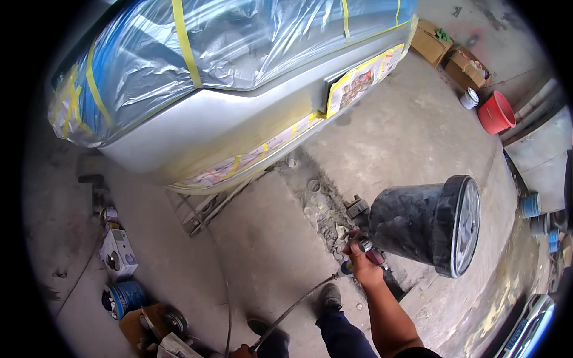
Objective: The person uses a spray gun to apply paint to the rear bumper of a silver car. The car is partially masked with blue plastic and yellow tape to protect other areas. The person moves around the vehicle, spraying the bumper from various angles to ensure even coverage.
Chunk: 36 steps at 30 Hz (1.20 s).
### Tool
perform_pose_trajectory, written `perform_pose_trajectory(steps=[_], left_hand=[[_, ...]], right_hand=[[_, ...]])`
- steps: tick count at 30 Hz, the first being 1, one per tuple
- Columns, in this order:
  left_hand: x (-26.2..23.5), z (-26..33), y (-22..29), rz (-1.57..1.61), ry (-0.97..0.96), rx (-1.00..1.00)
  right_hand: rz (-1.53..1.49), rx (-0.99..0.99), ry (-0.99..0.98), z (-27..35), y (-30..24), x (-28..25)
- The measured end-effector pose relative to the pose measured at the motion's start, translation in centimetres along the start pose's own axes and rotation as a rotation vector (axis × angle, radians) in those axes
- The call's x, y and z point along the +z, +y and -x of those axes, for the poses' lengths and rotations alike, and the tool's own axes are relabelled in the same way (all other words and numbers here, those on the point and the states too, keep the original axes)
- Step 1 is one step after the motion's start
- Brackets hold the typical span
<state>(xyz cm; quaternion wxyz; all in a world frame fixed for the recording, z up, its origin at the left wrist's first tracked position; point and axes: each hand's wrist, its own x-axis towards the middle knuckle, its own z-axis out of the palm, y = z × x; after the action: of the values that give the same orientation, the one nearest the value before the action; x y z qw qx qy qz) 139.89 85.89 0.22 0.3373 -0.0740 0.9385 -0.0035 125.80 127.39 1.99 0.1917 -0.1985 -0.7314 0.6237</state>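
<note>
My right hand (365, 267) is closed around a spray gun (358, 208), whose nozzle end faces the car bumper. On top of the gun sits a large black paint cup (409, 224) with a screw ring and a pale, stained lid, close to the camera. A grey air hose (304, 297) runs from the handle down to my left hand (242, 352), which is closed on it at the lower edge and partly cut off. Ahead is a silver car bumper (239, 119), apart from the gun. Plastic sheeting (239, 48), yellow tape and newspaper mask parts of the car.
A debris-filled floor channel (322, 209) lies ahead of my feet. Leftward stand a white box (118, 255), a blue can (126, 296) and a cardboard box (140, 328). To the right are a red bucket (496, 113), a white tin (469, 99) and another vehicle's bumper (528, 328).
</note>
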Motion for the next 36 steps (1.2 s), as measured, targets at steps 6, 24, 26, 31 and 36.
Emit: perform_pose_trajectory(steps=[6, 24, 26, 31, 36], left_hand=[[0.6, -7.5, -1.2, 0.016, 0.161, 0.033], [0.2, -20.7, -7.1, -0.04, 0.428, 0.133], [1.1, -22.2, -8.3, -0.033, 0.463, 0.164], [1.9, -23.2, -6.7, -0.04, 0.482, 0.217], [2.4, -24.2, -8.3, -0.045, 0.426, 0.271]], right_hand=[[-0.22, 0.166, 0.344, -0.9, -0.2, 0.8], [-0.453, 0.13, 0.414, -2.2, 12.6, 7.3], [-0.454, 0.092, 0.42, -2.6, 12.7, 7.9], [-0.367, 0.045, 0.308, -2.8, 14.6, 9.1], [-0.452, 0.0, -0.061, 2.2, 15.2, 9.8]])
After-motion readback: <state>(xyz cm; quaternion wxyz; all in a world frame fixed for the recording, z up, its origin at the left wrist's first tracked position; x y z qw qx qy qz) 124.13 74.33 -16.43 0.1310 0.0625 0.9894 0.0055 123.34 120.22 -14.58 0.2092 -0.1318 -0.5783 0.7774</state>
